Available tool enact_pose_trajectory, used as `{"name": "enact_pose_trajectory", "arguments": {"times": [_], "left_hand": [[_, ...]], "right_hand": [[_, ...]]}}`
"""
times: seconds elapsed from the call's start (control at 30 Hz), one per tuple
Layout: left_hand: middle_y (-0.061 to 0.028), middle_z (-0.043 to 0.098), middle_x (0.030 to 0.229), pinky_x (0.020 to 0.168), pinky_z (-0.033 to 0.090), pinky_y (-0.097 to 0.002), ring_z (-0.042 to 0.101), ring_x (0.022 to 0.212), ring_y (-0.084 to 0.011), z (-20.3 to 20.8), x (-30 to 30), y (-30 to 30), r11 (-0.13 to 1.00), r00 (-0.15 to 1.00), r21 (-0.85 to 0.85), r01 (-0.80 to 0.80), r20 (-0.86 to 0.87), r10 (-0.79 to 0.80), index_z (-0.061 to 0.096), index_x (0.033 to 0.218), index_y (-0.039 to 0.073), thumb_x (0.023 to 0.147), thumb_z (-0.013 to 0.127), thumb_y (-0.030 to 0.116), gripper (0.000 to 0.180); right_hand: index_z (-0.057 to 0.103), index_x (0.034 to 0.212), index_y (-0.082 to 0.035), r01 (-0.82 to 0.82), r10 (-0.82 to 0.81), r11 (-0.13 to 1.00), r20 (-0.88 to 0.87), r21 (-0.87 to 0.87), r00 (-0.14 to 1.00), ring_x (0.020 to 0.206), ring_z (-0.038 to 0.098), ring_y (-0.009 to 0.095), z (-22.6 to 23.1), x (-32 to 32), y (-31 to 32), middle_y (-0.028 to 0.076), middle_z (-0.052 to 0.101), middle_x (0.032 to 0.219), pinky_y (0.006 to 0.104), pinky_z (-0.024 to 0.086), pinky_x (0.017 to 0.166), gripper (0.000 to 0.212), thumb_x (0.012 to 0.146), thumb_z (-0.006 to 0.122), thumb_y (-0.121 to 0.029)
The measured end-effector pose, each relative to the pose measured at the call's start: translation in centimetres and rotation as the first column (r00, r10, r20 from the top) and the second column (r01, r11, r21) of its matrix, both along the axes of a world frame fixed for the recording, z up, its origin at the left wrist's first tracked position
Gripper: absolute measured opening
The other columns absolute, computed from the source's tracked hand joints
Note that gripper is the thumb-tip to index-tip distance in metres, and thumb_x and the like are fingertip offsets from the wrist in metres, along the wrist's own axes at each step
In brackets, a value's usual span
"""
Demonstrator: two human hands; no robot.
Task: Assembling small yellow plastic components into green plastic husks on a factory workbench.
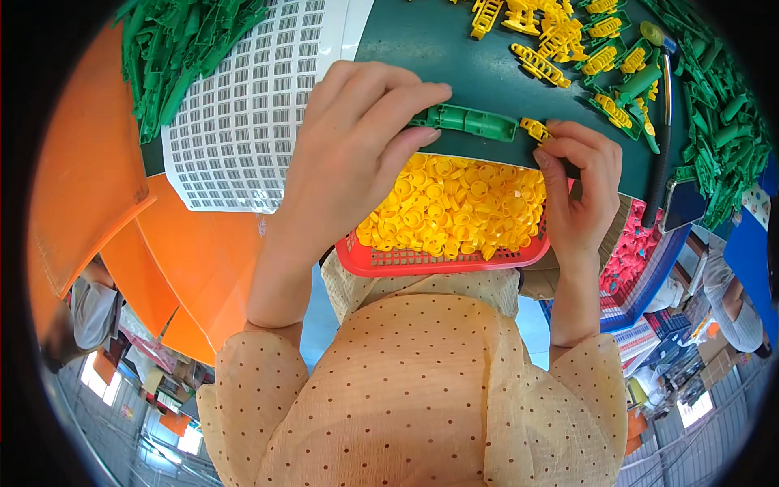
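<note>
Between the thumb and fingers of my left hand [357, 138] is one end of a long, hollow green plastic part [475, 123], its open side facing up above the dark green table. My right hand [586, 166] pinches a small yellow plastic piece [533, 128] just off the green part's right end; a narrow gap shows between them. Right below both hands sits a red basket [454, 268] filled with small round yellow caps [454, 203]. My fingertips partly cover both held parts.
Yellow ladder-like parts [560, 32] lie at the back right, some set in green shells. Green part heaps stand at far left [178, 61] and right [722, 122]. A sticker sheet [243, 114], a black-handled hammer [661, 138], a phone [683, 204] and a crate of pink pieces [629, 252] flank me.
</note>
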State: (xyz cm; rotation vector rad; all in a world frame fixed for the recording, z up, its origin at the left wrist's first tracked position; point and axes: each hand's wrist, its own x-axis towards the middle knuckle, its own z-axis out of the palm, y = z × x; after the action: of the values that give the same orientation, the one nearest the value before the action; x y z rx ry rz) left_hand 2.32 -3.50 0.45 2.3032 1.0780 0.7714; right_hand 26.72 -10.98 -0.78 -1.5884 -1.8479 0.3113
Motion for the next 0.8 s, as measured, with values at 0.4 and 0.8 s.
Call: {"name": "enact_pose_trajectory", "arguments": {"times": [0.4, 0.8], "left_hand": [[-0.0082, 0.062, 0.100, 0.078, 0.050, -0.0385, 0.058, 0.092, -0.0297, -1.4, 1.5, -1.5, 0.990, 0.968, -0.139, -0.027, 0.242, 0.060, 0.065, 0.104, 0.006, 0.078, 0.074, 0.000, 0.028], [-0.0080, 0.065, 0.103, 0.075, 0.055, -0.0287, 0.064, 0.089, -0.0203, -1.6, 1.4, -1.4, 0.981, 0.967, -0.194, -0.014, 0.246, 0.063, 0.068, 0.108, 0.006, 0.079, 0.076, -0.003, 0.031]], "right_hand": [[0.070, 0.099, -0.007, -0.269, 0.267, 0.962, 0.035, 0.050, 0.963, 0.093, 0.063, 0.024, 1.3, -2.8, 3.1, 0.005, 0.070, 0.101, 0.0354, 0.046, 0.081, 0.028, 0.074, 0.078, 0.000], [0.070, 0.098, -0.007, -0.274, 0.272, 0.961, 0.038, 0.043, 0.962, 0.091, 0.063, 0.025, 1.5, -2.7, 3.2, 0.006, 0.070, 0.099, 0.0355, 0.047, 0.081, 0.027, 0.073, 0.078, -0.001]]}}
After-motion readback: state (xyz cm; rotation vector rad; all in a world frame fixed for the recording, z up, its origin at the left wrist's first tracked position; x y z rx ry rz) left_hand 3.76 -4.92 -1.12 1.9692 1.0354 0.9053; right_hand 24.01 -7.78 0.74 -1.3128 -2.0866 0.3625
